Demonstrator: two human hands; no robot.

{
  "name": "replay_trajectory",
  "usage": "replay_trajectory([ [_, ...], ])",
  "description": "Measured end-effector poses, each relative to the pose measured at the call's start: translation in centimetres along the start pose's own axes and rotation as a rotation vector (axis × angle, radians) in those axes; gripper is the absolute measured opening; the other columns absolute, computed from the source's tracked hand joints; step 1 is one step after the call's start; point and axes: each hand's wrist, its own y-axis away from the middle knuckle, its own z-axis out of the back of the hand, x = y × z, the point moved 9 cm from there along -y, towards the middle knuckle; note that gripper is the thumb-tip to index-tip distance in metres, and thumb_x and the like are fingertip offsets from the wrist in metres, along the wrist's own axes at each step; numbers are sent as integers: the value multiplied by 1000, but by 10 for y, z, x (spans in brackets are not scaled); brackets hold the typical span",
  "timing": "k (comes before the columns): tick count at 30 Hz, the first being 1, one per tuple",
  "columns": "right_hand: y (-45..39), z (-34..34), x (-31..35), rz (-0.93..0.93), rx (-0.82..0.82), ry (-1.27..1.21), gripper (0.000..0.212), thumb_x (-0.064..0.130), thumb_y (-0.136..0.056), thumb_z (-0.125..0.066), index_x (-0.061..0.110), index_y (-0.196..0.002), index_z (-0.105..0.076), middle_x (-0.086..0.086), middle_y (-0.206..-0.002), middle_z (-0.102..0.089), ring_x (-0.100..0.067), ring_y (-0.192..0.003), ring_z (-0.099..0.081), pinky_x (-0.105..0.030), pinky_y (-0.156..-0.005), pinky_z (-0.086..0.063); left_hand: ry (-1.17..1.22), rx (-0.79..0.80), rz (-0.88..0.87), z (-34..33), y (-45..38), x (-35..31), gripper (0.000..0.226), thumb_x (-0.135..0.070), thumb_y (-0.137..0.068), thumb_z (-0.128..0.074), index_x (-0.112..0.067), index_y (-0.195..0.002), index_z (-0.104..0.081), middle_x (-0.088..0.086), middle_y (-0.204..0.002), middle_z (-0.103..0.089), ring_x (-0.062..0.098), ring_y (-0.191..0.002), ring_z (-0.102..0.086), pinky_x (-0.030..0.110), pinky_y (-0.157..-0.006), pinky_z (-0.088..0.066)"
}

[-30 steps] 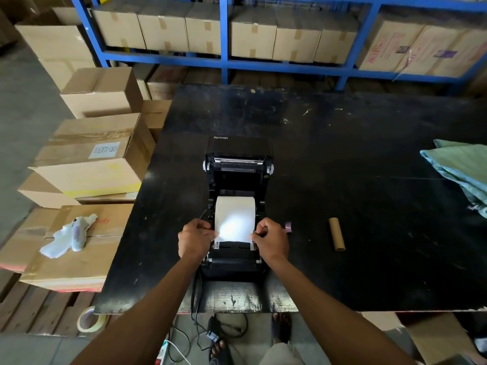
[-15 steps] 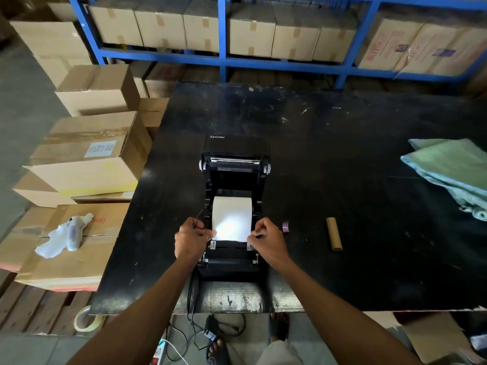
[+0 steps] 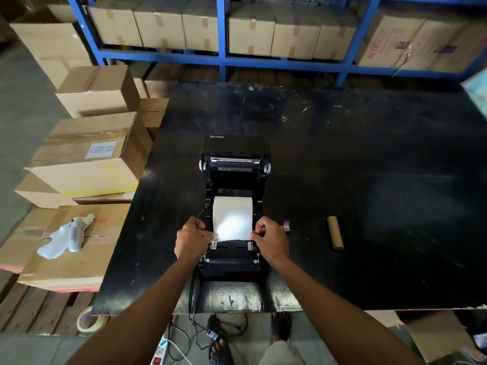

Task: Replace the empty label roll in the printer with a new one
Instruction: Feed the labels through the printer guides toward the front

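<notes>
My left hand (image 3: 191, 239) and right hand (image 3: 271, 239) pinch the two side edges of the white label paper (image 3: 233, 227), fingers curled shut on it, w/ the sheet's leading edge drawn down to the guide slot near the front of the Xprinter label printer (image 3: 234, 256). The lid (image 3: 235, 146) stands open at the far end; the new label roll (image 3: 232, 206) sits in the bay between the side holders, paper feeding toward me. The printer rests near the front edge of the black desk (image 3: 369, 167). Just right of my right hand lies a small purple item (image 3: 287, 225), too small to ID. Further right, well apart from the printer, the empty cardboard core (image 3: 335, 232) lies on its side. Left of the desk: stacked cardboard boxes (image 3: 87, 164), a crumpled white wrapper (image 3: 67, 237) on one, and a tape roll (image 3: 88, 319) on the floor. Cables (image 3: 195, 299) hang off the desk's front edge.
</notes>
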Motion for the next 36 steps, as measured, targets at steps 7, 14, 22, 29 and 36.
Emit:
replay_trajectory([
  [7,-2,-5,-3,-27,51,22,32,8,-75,-73,25,-69,-47,3,-75,-66,-14,-72,-60,-24,-54,-40,-23,29,-15,-1,-1,-2,34,-20,-70,-83,-21,-90,-55,6,-85,-74,26,-82,-70,44,-75,-60],
  [14,-13,-11,-1,-76,189,54,22,8,-68,-72,22,-76,-57,2,-78,-68,-18,-78,-64,-35,-68,-53,-95,82,-61,-3,-4,-6,33,-15,-76,-73,-19,-99,-51,8,-90,-74,27,-83,-69,44,-76,-60],
  [22,-7,-6,-2,-48,94,-68,33,7,-70,-74,25,-74,-46,0,-67,-71,-18,-71,-70,-41,-67,-56,-168,127,-46,-3,-6,-8,39,-21,-71,-75,-27,-101,-51,3,-97,-73,27,-87,-68,39,-76,-58],
  [29,-6,-2,12,67,60,111,29,11,-75,-70,24,-75,-44,6,-75,-69,-17,-77,-65,-34,-65,-50,-152,81,-71,-2,-4,-13,54,-23,-68,-79,-21,-116,-53,4,-94,-73,27,-87,-69,42,-76,-59],
  [36,-5,-2,6,68,48,61,32,11,-76,-71,24,-73,-42,7,-68,-63,-17,-73,-67,-38,-64,-51,-141,114,-87,-6,-8,-13,44,-17,-76,-73,-19,-110,-44,5,-91,-74,27,-89,-67,41,-74,-57],
])
